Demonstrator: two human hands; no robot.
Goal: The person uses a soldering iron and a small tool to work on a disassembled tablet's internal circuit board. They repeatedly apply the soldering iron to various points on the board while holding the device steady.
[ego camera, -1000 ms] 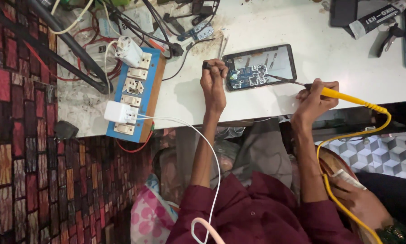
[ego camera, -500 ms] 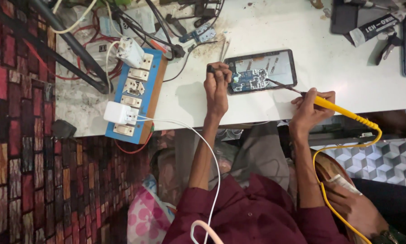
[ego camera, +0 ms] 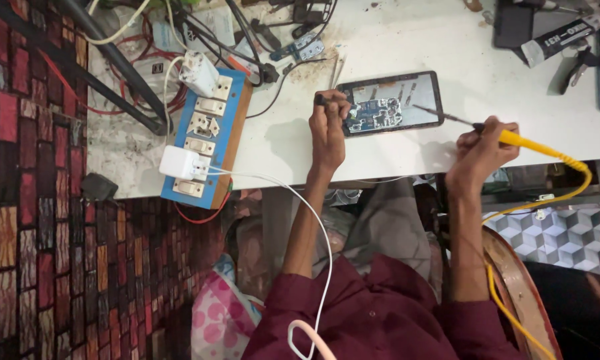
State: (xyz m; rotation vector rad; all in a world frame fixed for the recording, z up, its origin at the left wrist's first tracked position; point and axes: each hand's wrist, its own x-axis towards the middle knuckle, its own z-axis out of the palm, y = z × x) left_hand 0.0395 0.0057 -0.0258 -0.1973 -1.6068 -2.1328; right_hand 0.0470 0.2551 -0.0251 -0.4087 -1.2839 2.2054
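An opened phone [ego camera: 391, 103] with its circuit board showing lies on the white table [ego camera: 380, 153]. My left hand [ego camera: 329, 130] rests at the phone's left end, fingers closed on a small dark tool over the board's edge. My right hand [ego camera: 481, 148] grips a yellow-handled soldering iron [ego camera: 513, 139]; its thin metal tip reaches toward the phone's right part. A yellow cable [ego camera: 566, 173] runs from the iron off the table edge and down past my right arm.
A blue power strip [ego camera: 206, 137] with white plugs and a white cable lies at the left. Tangled wires and small parts [ego camera: 260, 40] crowd the back left. A tube and dark tools [ego camera: 556, 40] lie at the back right. A patterned red floor lies to the left.
Both hands stay at the phone. The right hand with the iron has pulled slightly right, and the tip now points at the phone's right side.
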